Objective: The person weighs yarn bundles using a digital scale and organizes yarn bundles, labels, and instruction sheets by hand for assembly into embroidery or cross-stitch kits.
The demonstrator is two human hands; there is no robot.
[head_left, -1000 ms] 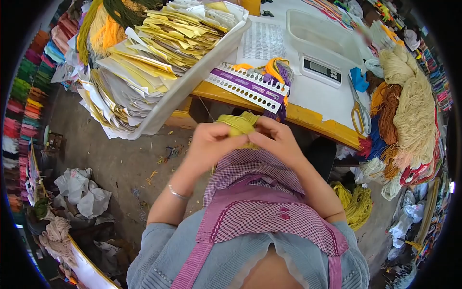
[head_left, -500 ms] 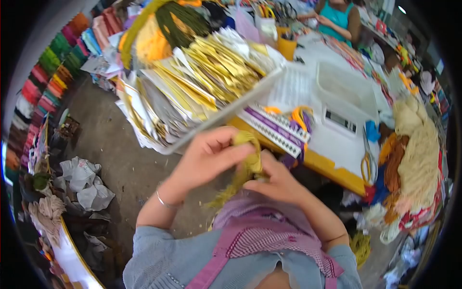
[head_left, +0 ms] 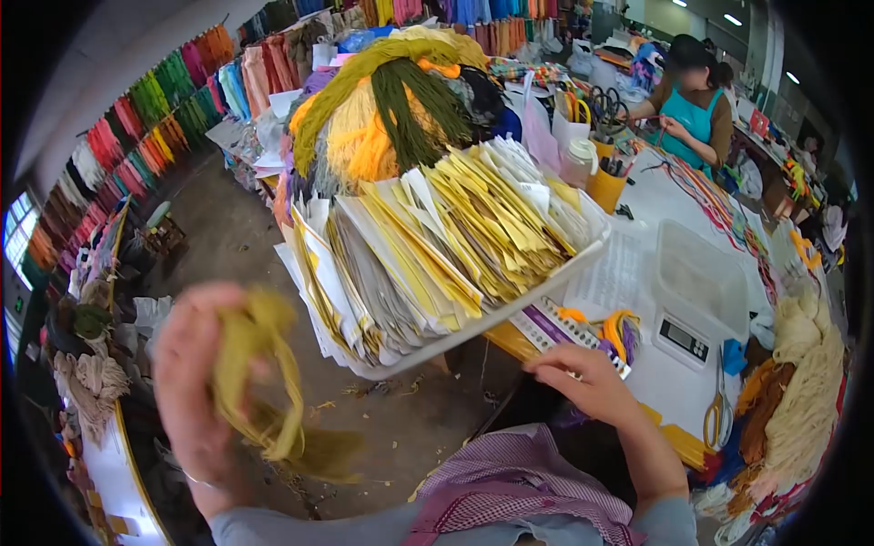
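My left hand is raised at the left, wrapped round a hank of olive-yellow yarn. The yarn hangs in a loop with a loose, blurred tail above the floor. At the table's near edge is my right hand, its fingertips pressed together in a pinch; anything between them is too small to make out. Just beyond that hand lies a purple and white card strip with dark dots. Orange and purple thread rests beside it. A white tray packed with yellow, white and grey paper sleeves stands between my hands.
Behind the tray rises a heap of yarn hanks. Further right are a digital scale, a clear plastic container, scissors and cream yarn. A person in a teal apron works across the table.
My hands have parted. The left has swung out leftward with the olive yarn, and the right has moved right, off the yarn. The camera view has tilted up.
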